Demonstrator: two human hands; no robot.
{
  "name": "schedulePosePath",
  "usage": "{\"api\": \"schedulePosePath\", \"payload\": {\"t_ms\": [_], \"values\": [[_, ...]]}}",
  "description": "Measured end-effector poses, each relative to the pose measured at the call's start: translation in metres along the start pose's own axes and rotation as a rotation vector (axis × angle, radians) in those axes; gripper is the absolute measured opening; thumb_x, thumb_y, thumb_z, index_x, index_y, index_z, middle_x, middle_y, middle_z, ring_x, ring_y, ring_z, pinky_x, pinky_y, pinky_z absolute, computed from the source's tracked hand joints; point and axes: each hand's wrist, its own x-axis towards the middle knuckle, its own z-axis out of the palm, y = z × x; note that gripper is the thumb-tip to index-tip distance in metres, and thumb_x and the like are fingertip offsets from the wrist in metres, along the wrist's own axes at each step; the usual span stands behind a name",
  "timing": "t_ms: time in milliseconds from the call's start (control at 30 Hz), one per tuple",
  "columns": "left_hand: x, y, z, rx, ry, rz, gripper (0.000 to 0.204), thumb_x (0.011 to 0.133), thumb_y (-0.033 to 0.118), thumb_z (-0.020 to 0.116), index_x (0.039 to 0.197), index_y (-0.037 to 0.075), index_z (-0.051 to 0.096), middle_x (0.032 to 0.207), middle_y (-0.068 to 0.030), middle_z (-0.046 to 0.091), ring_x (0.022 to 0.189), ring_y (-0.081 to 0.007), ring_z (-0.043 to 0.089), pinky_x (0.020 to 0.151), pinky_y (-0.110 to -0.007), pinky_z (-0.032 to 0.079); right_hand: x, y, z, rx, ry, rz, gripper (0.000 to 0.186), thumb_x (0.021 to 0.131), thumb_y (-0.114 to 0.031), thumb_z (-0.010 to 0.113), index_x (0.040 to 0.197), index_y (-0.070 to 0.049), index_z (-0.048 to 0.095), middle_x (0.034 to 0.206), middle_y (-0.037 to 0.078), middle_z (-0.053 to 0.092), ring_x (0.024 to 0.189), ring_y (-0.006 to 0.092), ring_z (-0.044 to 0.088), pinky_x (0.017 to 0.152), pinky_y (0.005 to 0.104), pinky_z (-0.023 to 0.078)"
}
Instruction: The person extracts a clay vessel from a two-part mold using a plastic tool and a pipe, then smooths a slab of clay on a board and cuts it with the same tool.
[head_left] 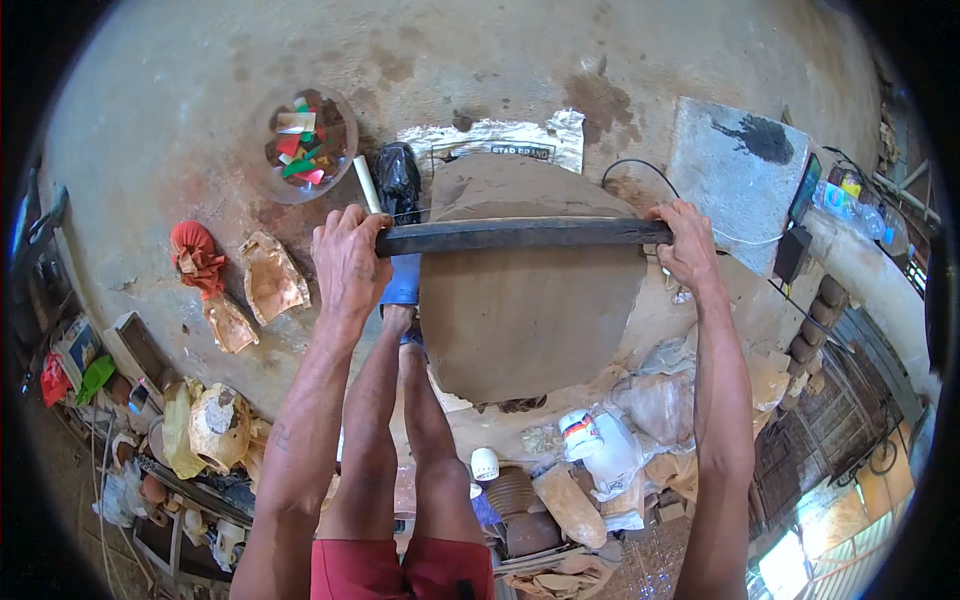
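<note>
Both my hands grip a long, dark, slightly bowed bar (525,235), level across a big mass of grey-brown clay (530,320). My left hand (350,255) is closed around the bar's left end, beside the clay's left edge. At the other end my right hand (690,245) is closed on it, just past the clay's right side. On the near side of the bar the clay's face is smooth and flat; beyond it the clay is rougher and rounded. I cannot tell whether the bar touches the clay. A printed white sack (570,130) shows from under the far edge.
A clear round basin (345,110) with coloured scraps stands far left. Nearer are a red cloth bundle (195,255) and a broken-looking tan shell (270,278). A grey board (740,180) lies at right. Pots, bags and a white jug (610,450) crowd behind my legs.
</note>
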Motion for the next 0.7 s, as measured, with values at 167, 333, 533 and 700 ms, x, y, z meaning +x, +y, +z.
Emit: {"api": "schedulePosePath", "payload": {"t_ms": [167, 333, 533, 700], "values": [[-0.002, 0.005, 0.008, 0.006, 0.015, 0.013, 0.046, 0.060, 0.000, 0.077, 0.104, 0.015, 0.078, 0.092, -0.0059, 0.061, 0.096, -0.0296, 0.060, 0.079, -0.043, 0.043, -0.012, 0.008, 0.008, 0.000, 0.015, 0.028, 0.053, 0.068, 0.000, 0.071, 0.118, -0.016, 0.069, 0.109, 0.008, 0.059, 0.117, 0.0313, 0.057, 0.097, 0.0479, 0.043], [-0.003, 0.007, 0.008, 0.028, 0.030, 0.053, 0.045, 0.060, 0.000, 0.077, 0.102, 0.016, 0.076, 0.093, -0.0053, 0.060, 0.095, -0.0293, 0.059, 0.079, -0.043, 0.043, -0.039, 0.002, 0.035, 0.038, 0.138, 0.040, 0.054, 0.065, -0.001, 0.072, 0.118, -0.015, 0.068, 0.108, 0.010, 0.058, 0.115, 0.0329, 0.056, 0.098, 0.0464, 0.043], [-0.006, 0.005, 0.015, 0.059, 0.048, 0.067, 0.043, 0.062, 0.001, 0.077, 0.101, 0.017, 0.074, 0.094, -0.0055, 0.060, 0.096, -0.0290, 0.059, 0.080, -0.043, 0.044, -0.036, 0.022, 0.039, -0.019, 0.193, -0.072, 0.051, 0.065, -0.003, 0.075, 0.114, -0.011, 0.066, 0.109, 0.012, 0.056, 0.112, 0.0348, 0.055, 0.095, 0.0486, 0.046], [-0.004, 0.000, 0.023, 0.123, 0.079, 0.078, 0.042, 0.063, 0.002, 0.078, 0.101, 0.019, 0.074, 0.092, -0.0051, 0.062, 0.096, -0.0285, 0.062, 0.080, -0.042, 0.046, -0.027, 0.029, 0.042, -0.198, 0.125, -0.029, 0.048, 0.067, -0.007, 0.076, 0.113, -0.010, 0.064, 0.110, 0.013, 0.056, 0.112, 0.0363, 0.055, 0.095, 0.0497, 0.047]]}}
